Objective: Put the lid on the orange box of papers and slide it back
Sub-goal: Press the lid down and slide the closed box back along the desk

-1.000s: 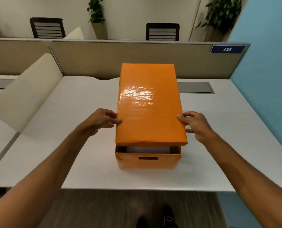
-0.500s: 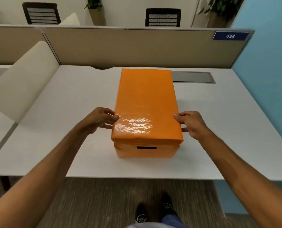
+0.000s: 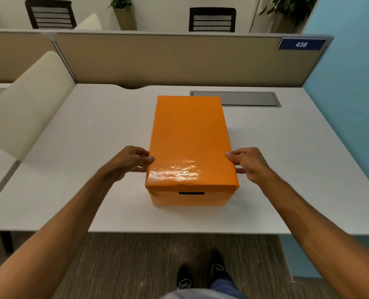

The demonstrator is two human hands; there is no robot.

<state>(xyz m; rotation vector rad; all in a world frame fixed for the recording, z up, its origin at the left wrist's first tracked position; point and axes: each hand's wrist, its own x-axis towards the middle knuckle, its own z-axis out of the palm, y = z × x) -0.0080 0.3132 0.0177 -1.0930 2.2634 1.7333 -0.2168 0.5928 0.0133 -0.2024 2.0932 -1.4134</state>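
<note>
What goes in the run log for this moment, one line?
glossy orange cardboard lid: seated on orange box | left hand, right hand: grip on lid sides | white desk: box near front edge | slide-back: pending

A single wide-angle view looks from the person's head, forward and steeply down. The white tabletop (image 3: 265, 169) fills the middle of the frame, close below, with the orange box (image 3: 190, 147) at centre. Both forearms reach in from the lower corners. The floor (image 3: 136, 260) and shoes (image 3: 200, 275) show along the bottom edge. The divider panel (image 3: 179, 59) and chairs (image 3: 212, 19) cross the top, bowed by the lens.
</note>
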